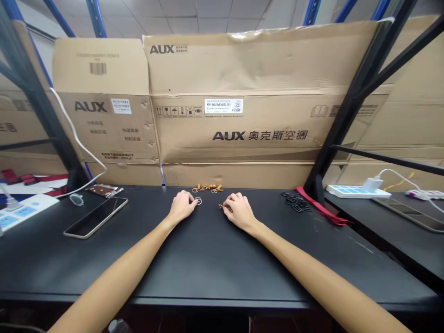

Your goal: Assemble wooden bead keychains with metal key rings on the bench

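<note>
The hands are held apart, near each other, over a flat black tabletop [208, 259]. A small silver metal ring [198, 200] is touched by the fingertips of the left hand [181, 206], and a small brass-coloured piece [225, 208] by those of the right hand [239, 212]; whether either is gripped cannot be told. A loose cluster of brass-coloured pieces [207, 188] lies beyond. Parts this small are best handled with the fingertips.

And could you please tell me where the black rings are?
In the head view, the black rings lie on the black table, to the right of the right hand and just left of a red strap.
</note>
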{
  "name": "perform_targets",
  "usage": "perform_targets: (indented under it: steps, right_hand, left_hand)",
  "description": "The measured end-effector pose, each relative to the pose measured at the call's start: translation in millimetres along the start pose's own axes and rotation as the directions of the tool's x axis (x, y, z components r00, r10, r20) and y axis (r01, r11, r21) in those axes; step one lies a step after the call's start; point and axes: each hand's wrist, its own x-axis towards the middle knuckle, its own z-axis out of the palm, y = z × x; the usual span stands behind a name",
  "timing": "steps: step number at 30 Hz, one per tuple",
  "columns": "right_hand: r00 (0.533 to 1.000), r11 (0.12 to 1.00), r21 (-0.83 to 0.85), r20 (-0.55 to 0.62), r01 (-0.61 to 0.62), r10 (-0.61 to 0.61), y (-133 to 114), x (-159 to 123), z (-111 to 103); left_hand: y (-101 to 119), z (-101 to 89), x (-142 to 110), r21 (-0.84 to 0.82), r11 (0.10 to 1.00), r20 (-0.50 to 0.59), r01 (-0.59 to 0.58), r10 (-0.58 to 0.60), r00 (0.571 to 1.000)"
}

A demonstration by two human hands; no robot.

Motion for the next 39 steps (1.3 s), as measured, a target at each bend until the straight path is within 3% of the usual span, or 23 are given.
perform_targets:
  steps: [3, 7, 11, 20, 22, 25, 27, 31, 35, 39]
  right_hand:
    - [0.999, 0.999, -0.009, 0.007, -0.039, 0.039, 1.4, -0.8, 1.3]
    - [0.994, 0.997, 0.029, 0.075, -0.076, 0.073, 1.8, -0.3, 1.7]
    - [0.977, 0.99, 0.076, 0.187, -0.118, 0.102, 2.4, 2.2, -0.3]
    - [0.964, 0.981, 0.032, 0.194, -0.191, 0.182, 17.8, 5.9, -1.0]
    - [0.965, 0.979, 0.017, 0.174, -0.205, 0.199, 18.8, 5.9, -0.7]
    - [0.973, 0.98, 0.009, 0.119, -0.201, 0.199, 16.3, 4.7, -0.1]
    - [0.979, 0.982, 0.014, 0.082, -0.188, 0.186, 13.6, 3.7, 1.0]
    - [0.985, 0.986, 0.022, 0.042, -0.166, 0.165, 11.3, 2.4, 4.7]
    - [0.987, 0.987, 0.024, 0.027, -0.159, 0.158, 14.0, 2.5, 7.8]
    - [0.987, 0.987, 0.019, 0.047, -0.157, 0.156, 16.5, 2.9, 8.1]
  left_hand:
    - [1.0, -1.7, -3.2, 0.021, 0.996, -0.007, -0.085, 0.085, 0.996]
    - [4.9, -4.4, -8.1, 0.078, 0.969, 0.093, -0.234, 0.226, 0.97]
    - [8.3, -7.7, -8.4, 0.192, 0.954, 0.109, -0.228, 0.21, 0.972]
    - [8.8, -21.1, -14.8, 0.433, 0.888, 0.103, -0.153, 0.121, 0.987]
    - [12.1, -16.4, -17.5, 0.436, 0.88, 0.059, -0.186, 0.178, 0.982]
    - [19.8, -0.9, -15.7, 0.345, 0.862, 0.098, -0.371, 0.36, 0.928]
    - [25.7, 11.7, -9.4, 0.284, 0.864, 0.11, -0.416, 0.402, 0.909]
    - [37.8, 34.4, 12.3, 0.221, 0.91, 0.176, -0.35, 0.316, 0.932]
    - [50.2, 51.8, 34.7, 0.253, 0.945, 0.156, -0.206, 0.171, 0.973]
    - [56.5, 61.3, 44.1, 0.235, 0.957, 0.174, -0.17, 0.131, 0.976]
